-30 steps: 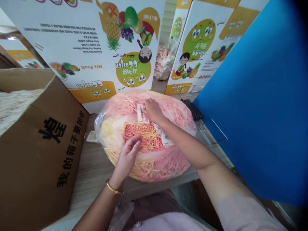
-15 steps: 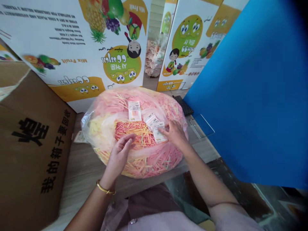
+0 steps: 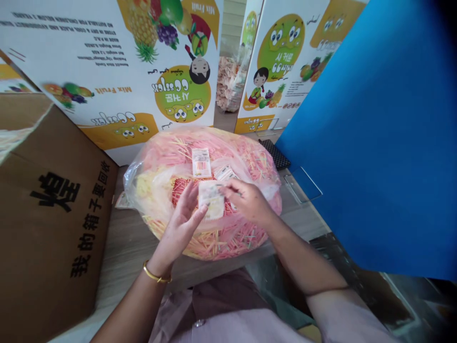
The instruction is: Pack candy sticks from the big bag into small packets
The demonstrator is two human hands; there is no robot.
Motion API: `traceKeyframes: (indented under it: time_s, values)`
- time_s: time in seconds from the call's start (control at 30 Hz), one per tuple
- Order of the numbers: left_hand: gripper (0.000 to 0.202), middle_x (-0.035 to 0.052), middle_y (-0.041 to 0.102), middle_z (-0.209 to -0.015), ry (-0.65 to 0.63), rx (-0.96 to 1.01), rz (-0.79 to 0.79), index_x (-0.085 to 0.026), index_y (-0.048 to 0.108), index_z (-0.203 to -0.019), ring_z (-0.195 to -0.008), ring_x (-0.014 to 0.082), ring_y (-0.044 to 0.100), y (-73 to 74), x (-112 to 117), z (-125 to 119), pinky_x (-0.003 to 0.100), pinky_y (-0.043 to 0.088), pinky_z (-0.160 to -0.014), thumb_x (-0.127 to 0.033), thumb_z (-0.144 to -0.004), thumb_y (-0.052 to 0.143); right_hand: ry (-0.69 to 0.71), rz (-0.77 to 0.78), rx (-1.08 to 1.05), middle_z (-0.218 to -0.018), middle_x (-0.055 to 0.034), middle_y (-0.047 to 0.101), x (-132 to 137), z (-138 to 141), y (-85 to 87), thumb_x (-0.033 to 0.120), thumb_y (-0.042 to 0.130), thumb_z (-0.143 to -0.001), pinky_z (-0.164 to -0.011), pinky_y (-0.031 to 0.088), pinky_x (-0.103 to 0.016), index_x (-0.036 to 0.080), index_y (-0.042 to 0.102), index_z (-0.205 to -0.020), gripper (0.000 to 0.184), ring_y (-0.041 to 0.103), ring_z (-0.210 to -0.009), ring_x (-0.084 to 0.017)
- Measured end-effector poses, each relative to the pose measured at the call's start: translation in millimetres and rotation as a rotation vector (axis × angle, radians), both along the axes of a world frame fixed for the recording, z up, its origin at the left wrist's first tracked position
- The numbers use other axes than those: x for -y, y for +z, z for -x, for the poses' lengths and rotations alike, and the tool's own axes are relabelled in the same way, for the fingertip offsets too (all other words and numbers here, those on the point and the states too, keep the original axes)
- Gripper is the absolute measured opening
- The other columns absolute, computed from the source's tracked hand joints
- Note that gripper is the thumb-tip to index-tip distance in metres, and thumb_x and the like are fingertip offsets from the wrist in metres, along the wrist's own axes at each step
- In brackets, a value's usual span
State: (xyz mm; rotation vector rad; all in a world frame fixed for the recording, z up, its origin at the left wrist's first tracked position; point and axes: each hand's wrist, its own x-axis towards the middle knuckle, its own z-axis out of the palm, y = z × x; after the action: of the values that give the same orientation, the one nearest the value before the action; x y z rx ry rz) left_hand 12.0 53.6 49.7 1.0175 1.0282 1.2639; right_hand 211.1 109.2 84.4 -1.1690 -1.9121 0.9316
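Note:
Pinched in my right hand [image 3: 246, 199] is a small white printed sachet [image 3: 212, 202], held upright over the opening of a large clear plastic bag [image 3: 157, 190]. My left hand [image 3: 183, 219] is at the sachet's left edge, thumb and fingers apart; whether it touches the sachet is hard to tell. Pink and yellow candy sticks [image 3: 180, 187] fill the bag and show through its opening. Another sachet [image 3: 201, 162] lies on the bag behind my hands. More sachets [image 3: 225, 172] lie beyond my right hand, partly hidden by it.
At the left stands a brown carton [image 3: 53, 228] with black lettering. White printed cartons [image 3: 117, 62] line the back, with a bag of pale wrappers [image 3: 228, 83] between them. A blue panel [image 3: 374, 143] rises at right, beside a black patterned object [image 3: 274, 153] on the grey table [image 3: 124, 243].
My right hand has picked up a sachet from the bag and brought it left, in front of my left hand. The left hand has opened wider. The view has shifted slightly.

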Motion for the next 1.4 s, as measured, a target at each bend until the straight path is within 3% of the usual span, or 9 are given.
traceKeyframes:
  time_s: [0.13, 0.33, 0.43, 0.57, 0.73, 0.87, 1.03, 1.17, 1.4]
  values:
    - [0.043, 0.0066, 0.076, -0.123, 0.104, 0.008, 0.103, -0.023, 0.074, -0.121, -0.121, 0.0288, 0.067, -7.7, 1, 8, 0.040, 0.051, -0.107, -0.051, -0.089, 0.072, 0.054, -0.069, 0.287, -0.093, -0.0036, 0.071, -11, 6, -5.0, 0.032, 0.051, -0.103, -0.077, 0.044, -0.030, 0.022, 0.069, -0.093, 0.023, 0.065, -0.087, -0.019]
    - [0.048, 0.0057, 0.072, -0.132, 0.281, 0.120, 0.126, -0.028, 0.066, -0.132, -0.118, 0.0253, 0.068, -23.1, 4, 26, 0.036, 0.056, -0.100, -0.049, -0.089, 0.071, 0.004, -0.178, 0.938, -0.107, -0.0198, 0.070, -11, 4, -25.7, 0.032, 0.066, -0.094, -0.086, 0.046, -0.042, 0.011, 0.073, -0.103, 0.024, 0.065, -0.099, -0.033]
    - [0.048, 0.0053, 0.071, -0.132, 0.267, 0.120, 0.144, -0.028, 0.070, -0.128, -0.110, 0.0233, 0.070, -22.7, 3, 24, 0.031, 0.061, -0.084, -0.051, -0.086, 0.074, -0.022, -0.197, 1.017, -0.115, -0.0233, 0.067, -12, 24, -34.9, 0.036, 0.068, -0.091, -0.091, 0.046, -0.044, 0.005, 0.068, -0.116, 0.039, 0.064, -0.108, -0.037]
    - [0.047, 0.0036, 0.072, -0.123, 0.287, 0.082, 0.182, -0.026, 0.075, -0.117, -0.090, 0.0170, 0.068, -21.2, 3, 24, 0.020, 0.056, -0.056, -0.052, -0.079, 0.080, 0.032, -0.133, 1.075, -0.113, -0.0231, 0.069, -27, 42, -38.8, 0.026, 0.061, -0.091, -0.088, 0.048, -0.043, 0.004, 0.067, -0.113, 0.032, 0.068, -0.103, -0.034]
    - [0.045, 0.0015, 0.073, -0.108, 0.365, 0.172, 0.202, -0.024, 0.076, -0.112, -0.075, 0.0110, 0.061, -23.5, 1, 28, 0.018, 0.056, -0.055, -0.047, -0.074, 0.084, 0.173, -0.175, 1.067, -0.116, -0.0192, 0.070, -32, 40, -42.9, 0.017, 0.056, -0.090, -0.089, 0.049, -0.039, 0.007, 0.067, -0.114, 0.028, 0.067, -0.105, -0.030]
    - [0.046, 0.0032, 0.072, -0.116, 0.390, 0.215, 0.223, -0.024, 0.075, -0.114, -0.079, 0.0119, 0.063, -23.7, 0, 28, 0.016, 0.054, -0.051, -0.045, -0.074, 0.084, 0.180, -0.233, 1.002, -0.120, -0.0207, 0.067, -25, 36, -51.0, 0.016, 0.049, -0.094, -0.097, 0.047, -0.040, 0.004, 0.064, -0.117, 0.030, 0.062, -0.113, -0.031]
    - [0.038, 0.0061, 0.071, -0.128, 0.383, 0.278, 0.206, -0.022, 0.074, -0.112, -0.106, 0.0192, 0.068, -19.6, -1, 24, 0.026, 0.064, -0.077, -0.039, -0.080, 0.081, 0.125, -0.168, 0.912, -0.111, -0.0195, 0.070, -32, 34, -48.1, 0.012, 0.030, -0.101, -0.088, 0.048, -0.037, 0.005, 0.057, -0.120, 0.034, 0.065, -0.099, -0.026]
    - [0.034, 0.0100, 0.071, -0.131, 0.411, 0.296, 0.179, -0.017, 0.076, -0.107, -0.123, 0.0259, 0.065, -18.6, -2, 22, 0.040, 0.059, -0.101, -0.037, -0.080, 0.081, 0.054, -0.057, 0.811, -0.103, -0.0170, 0.074, -39, 34, -33.9, 0.015, 0.027, -0.103, -0.075, 0.046, -0.034, 0.005, 0.048, -0.132, 0.037, 0.068, -0.088, -0.024]
    - [0.037, 0.0096, 0.071, -0.133, 0.401, 0.299, 0.161, -0.019, 0.075, -0.113, -0.131, 0.0277, 0.062, -23.3, -5, 19, 0.048, 0.048, -0.116, -0.038, -0.082, 0.080, 0.198, -0.020, 0.893, -0.110, -0.0171, 0.075, -25, 57, -32.3, 0.040, 0.057, -0.098, -0.070, 0.046, -0.031, 0.011, 0.061, -0.122, 0.039, 0.072, -0.093, -0.026]
